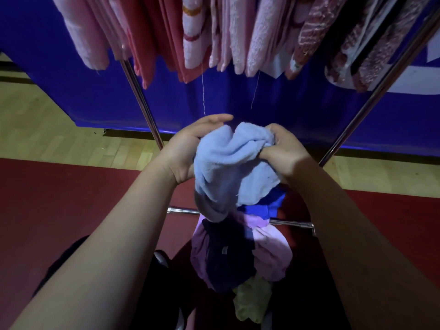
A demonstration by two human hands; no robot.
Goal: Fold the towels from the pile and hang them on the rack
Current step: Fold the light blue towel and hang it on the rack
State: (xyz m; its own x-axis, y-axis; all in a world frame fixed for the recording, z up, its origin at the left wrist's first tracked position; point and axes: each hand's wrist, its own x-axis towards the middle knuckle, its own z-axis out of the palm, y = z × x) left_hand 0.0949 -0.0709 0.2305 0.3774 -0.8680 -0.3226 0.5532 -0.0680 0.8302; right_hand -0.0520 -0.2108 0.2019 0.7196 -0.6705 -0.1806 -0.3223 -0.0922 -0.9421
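Head view: our right grip [283, 151] clutches the bunched light-blue terry towel [228, 167] above the pile of mixed towels [238, 253], left grip [188, 151] flat-fingered against it. Next, we judge, find its corners to fold.

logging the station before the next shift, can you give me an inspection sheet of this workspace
surface: red mat underfoot, wood floor beyond it
job's things: blue towel bunched, not folded, held above the pile; rack carries hung towels, mostly pink and red
clutter: two loose threads dangle from the hung towels
grips: right hand clutches the blue towel's top; left hand lies against its side, fingers fairly straight
cables: nothing seen
surroundings: blue sheet behind the rack
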